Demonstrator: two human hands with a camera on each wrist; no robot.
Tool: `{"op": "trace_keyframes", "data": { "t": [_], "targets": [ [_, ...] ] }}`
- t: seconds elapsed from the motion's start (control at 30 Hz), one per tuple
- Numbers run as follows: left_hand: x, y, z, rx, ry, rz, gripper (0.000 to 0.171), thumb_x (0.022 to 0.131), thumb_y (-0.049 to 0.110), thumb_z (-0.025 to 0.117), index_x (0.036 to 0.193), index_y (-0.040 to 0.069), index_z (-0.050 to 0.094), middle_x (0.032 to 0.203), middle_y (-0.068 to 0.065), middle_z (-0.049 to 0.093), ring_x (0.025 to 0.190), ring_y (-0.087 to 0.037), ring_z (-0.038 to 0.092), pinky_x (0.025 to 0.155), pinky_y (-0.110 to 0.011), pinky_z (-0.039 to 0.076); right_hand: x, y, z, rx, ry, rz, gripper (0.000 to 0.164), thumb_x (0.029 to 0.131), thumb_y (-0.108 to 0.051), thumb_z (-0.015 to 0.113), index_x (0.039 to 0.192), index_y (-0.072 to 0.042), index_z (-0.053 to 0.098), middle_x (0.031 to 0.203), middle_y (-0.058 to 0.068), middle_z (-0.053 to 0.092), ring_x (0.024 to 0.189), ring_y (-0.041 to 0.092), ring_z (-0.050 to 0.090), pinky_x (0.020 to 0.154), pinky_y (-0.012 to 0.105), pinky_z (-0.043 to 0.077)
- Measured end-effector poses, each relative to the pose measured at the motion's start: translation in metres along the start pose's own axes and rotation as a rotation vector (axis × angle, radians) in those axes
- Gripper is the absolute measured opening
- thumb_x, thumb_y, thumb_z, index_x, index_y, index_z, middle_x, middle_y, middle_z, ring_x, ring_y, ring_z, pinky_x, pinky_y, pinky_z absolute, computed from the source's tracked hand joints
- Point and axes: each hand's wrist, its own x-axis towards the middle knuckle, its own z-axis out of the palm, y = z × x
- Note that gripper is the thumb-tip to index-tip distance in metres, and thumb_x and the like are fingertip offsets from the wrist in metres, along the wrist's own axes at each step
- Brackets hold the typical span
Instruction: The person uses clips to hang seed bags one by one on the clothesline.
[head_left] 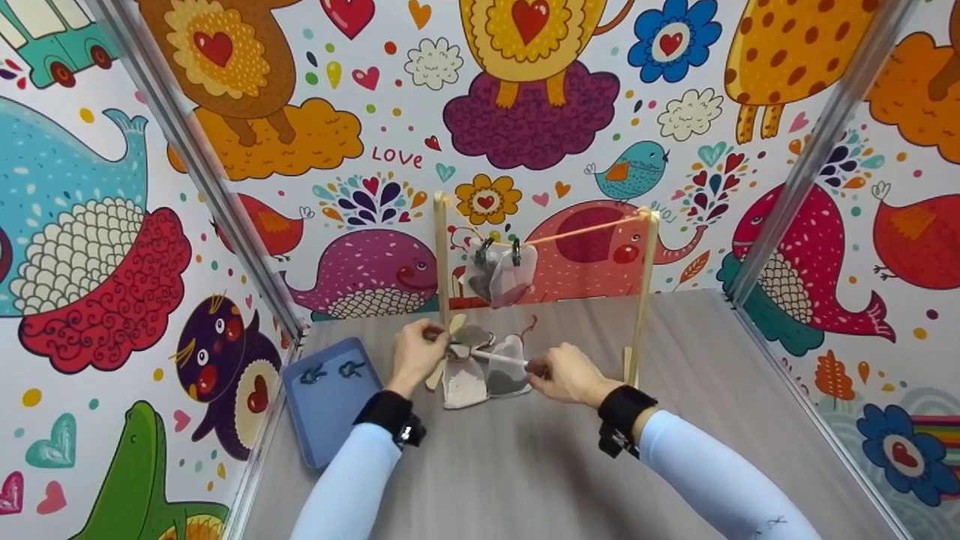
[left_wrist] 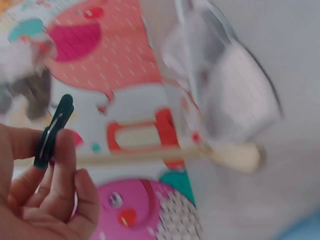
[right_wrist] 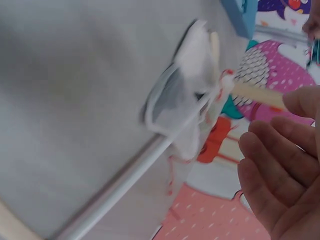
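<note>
Inspecting the worktop [head_left: 480, 480] finds a mesh bundle [head_left: 465, 384] toward its back edge, between the hands. A white rod [head_left: 499, 358] lies across the bundle, its long axis running left to right, the right end lower toward the front edge and lost to view at the right hand [head_left: 571, 375].

Left hand [head_left: 415, 358]: pinching a dark green clip [left_wrist: 59, 117] in the fingertips, the clip's long axis steeply slanted in the left wrist view. This hand is just beside the bundle's left side and near the left post [head_left: 442, 262].

Right hand: fingers loosely extended, nothing seen between them. Contact with the rod cannot be told.

Governing relation: the orange string [head_left: 581, 231], strung between the left post and the right post [head_left: 645, 300], is above and beyond both hands. The clip is below it, toward its left end. A hung pouch [head_left: 514, 274] takes up the string's left-middle stretch, on two clips. A blue tray [head_left: 315, 420], by the worktop's left edge, holds two more.
</note>
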Motion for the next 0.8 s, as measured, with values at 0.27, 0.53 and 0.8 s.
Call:
{"op": "trace_keyframes", "data": {
  "t": [0.27, 0.53, 0.8],
  "targets": [
    [-0.002, 0.035, 0.034, -0.139, -0.129, 0.005, 0.01, 0.099, 0.009, 0.08, 0.104, 0.002, 0.082, 0.1, -0.017, 0.085, 0.083, -0.014, 0.075, 0.075, -0.027, 0.059, 0.024, -0.02, 0.001, 0.021, 0.061, 0.019, 0.046, 0.097, -0.028, 0.088, 0.134, -0.002, 0.078, 0.109, 0.014, 0.086, 0.083, 0.024, 0.081, 0.073, 0.037, 0.068],
    [-0.006, 0.042, 0.047, -0.226, -0.222, -0.013, 0.012, 0.103, 0.008, 0.076, 0.107, -0.002, 0.08, 0.112, -0.018, 0.07, 0.085, -0.013, 0.074, 0.07, -0.024, 0.063, 0.027, -0.016, -0.001, -0.016, 0.116, -0.03, 0.033, 0.099, -0.027, 0.086, 0.123, -0.005, 0.081, 0.105, 0.015, 0.085, 0.086, 0.028, 0.082, 0.076, 0.041, 0.069],
    [-0.005, -0.008, 0.053, -0.063, -0.039, -0.178, 0.017, 0.098, 0.017, 0.076, 0.095, 0.001, 0.082, 0.093, -0.017, 0.082, 0.08, -0.02, 0.071, 0.075, -0.034, 0.058, 0.021, 0.002, -0.005, -0.073, 0.146, -0.023, 0.025, 0.097, -0.026, 0.083, 0.111, -0.004, 0.083, 0.096, 0.015, 0.084, 0.082, 0.026, 0.079, 0.073, 0.04, 0.067]
  ]
}}
